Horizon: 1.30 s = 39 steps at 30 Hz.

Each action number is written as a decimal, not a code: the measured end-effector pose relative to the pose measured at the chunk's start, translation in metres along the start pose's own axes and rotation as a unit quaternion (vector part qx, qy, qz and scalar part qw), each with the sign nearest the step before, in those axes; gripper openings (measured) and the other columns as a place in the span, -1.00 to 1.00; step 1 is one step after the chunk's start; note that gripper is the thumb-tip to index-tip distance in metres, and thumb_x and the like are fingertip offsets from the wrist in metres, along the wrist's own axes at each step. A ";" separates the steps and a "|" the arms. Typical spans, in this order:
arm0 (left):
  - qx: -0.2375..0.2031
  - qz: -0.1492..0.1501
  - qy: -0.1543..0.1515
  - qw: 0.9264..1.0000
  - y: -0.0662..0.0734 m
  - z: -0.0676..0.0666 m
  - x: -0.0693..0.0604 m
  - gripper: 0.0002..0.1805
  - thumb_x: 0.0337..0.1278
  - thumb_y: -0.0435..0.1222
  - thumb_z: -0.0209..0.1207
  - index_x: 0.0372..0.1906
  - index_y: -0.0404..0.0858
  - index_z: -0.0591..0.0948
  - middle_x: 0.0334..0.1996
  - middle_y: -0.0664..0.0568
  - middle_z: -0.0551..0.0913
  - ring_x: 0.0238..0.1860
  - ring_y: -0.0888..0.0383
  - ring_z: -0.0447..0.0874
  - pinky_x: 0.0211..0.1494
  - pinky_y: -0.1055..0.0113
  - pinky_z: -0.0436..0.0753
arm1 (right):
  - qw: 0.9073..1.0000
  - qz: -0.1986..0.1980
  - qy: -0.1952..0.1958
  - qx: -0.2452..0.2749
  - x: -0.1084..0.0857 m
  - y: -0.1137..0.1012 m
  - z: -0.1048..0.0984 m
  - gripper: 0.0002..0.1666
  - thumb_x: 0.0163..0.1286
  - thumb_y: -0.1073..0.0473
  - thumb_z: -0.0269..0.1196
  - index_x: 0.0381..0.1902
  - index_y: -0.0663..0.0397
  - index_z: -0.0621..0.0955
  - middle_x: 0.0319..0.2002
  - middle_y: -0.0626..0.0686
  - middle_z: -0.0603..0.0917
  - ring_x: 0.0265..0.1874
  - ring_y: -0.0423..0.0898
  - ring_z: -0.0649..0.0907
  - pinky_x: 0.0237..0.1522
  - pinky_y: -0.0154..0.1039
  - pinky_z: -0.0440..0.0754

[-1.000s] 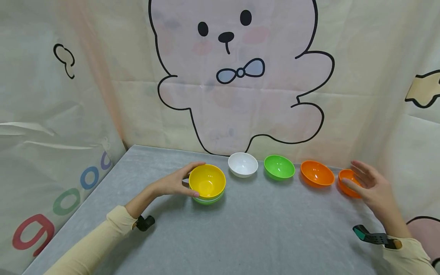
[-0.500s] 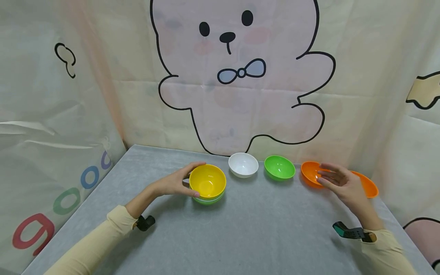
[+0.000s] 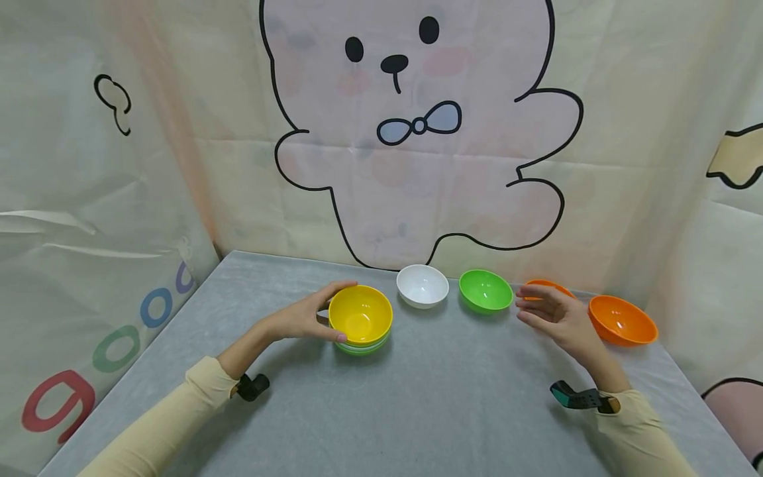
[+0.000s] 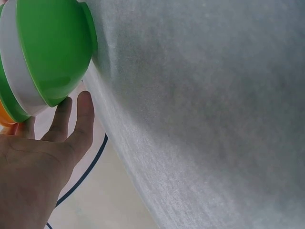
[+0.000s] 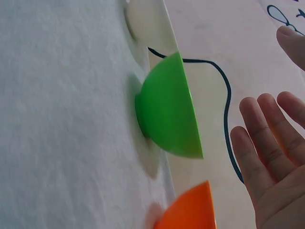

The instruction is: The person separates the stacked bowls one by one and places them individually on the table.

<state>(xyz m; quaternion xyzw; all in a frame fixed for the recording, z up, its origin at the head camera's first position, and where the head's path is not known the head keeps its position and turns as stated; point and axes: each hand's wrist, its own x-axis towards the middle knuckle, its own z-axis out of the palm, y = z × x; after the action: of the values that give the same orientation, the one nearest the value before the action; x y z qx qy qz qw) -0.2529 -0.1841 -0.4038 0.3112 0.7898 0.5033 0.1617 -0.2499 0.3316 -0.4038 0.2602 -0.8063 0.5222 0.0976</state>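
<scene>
My left hand (image 3: 304,317) holds a stack of bowls from its left side, thumb in front and fingers behind. On top sits a yellow bowl (image 3: 360,315); white and green rims show beneath it. In the left wrist view the stack's lowest green bowl (image 4: 57,45) rests on the table below a white bowl (image 4: 19,62). Fingers spread and holding nothing, my right hand (image 3: 560,324) hovers in front of an orange bowl (image 3: 551,285), partly hiding it. Just left of that hand stands a single green bowl (image 3: 485,291), also visible in the right wrist view.
A white bowl (image 3: 422,287) stands left of the single green one, near the table's back edge. Another orange bowl (image 3: 622,321) is at the far right. Grey cloth covers the table (image 3: 417,404). A printed curtain (image 3: 405,199) hangs behind.
My right hand has moved left from the rightmost orange bowl, past the other orange one, toward the green bowl. The left hand and its stack have stayed in place.
</scene>
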 end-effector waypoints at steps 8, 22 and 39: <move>-0.002 -0.002 0.001 1.000 0.001 0.000 0.000 0.05 0.08 -0.23 0.48 0.60 -0.02 0.11 0.46 -0.02 0.25 0.41 -0.13 0.29 0.24 -0.01 0.54 | 0.999 0.002 -0.033 0.034 0.006 0.000 0.015 -0.43 0.32 0.50 0.35 0.27 0.42 0.48 0.10 0.10 0.65 0.02 0.03 0.70 -0.01 -0.30 0.64; -0.002 -0.004 0.003 1.000 0.002 0.001 -0.001 0.04 0.08 -0.26 0.48 0.59 0.01 0.12 0.46 0.00 0.26 0.41 -0.12 0.27 0.25 -0.05 0.52 | 0.996 -0.015 -0.065 0.061 0.024 -0.004 0.046 -0.44 0.32 0.50 0.34 0.27 0.41 0.50 0.16 0.50 0.51 0.03 0.36 0.62 0.04 -0.28 0.62; 0.004 -0.010 0.001 1.000 0.001 0.000 0.000 0.04 0.10 -0.22 0.47 0.60 -0.04 0.10 0.47 0.00 0.23 0.41 -0.14 0.26 0.25 -0.04 0.52 | 0.989 -0.034 -0.115 0.082 0.038 -0.010 0.087 -0.40 0.30 0.45 0.39 0.27 0.40 0.48 0.17 0.43 0.54 0.08 0.33 0.62 0.11 0.08 0.56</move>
<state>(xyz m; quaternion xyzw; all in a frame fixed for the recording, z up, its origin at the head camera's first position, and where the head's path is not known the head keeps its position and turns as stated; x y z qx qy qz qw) -0.2522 -0.1838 -0.4028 0.3036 0.7950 0.4989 0.1641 -0.2668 0.2386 -0.4174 0.3524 -0.7573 0.5498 0.0003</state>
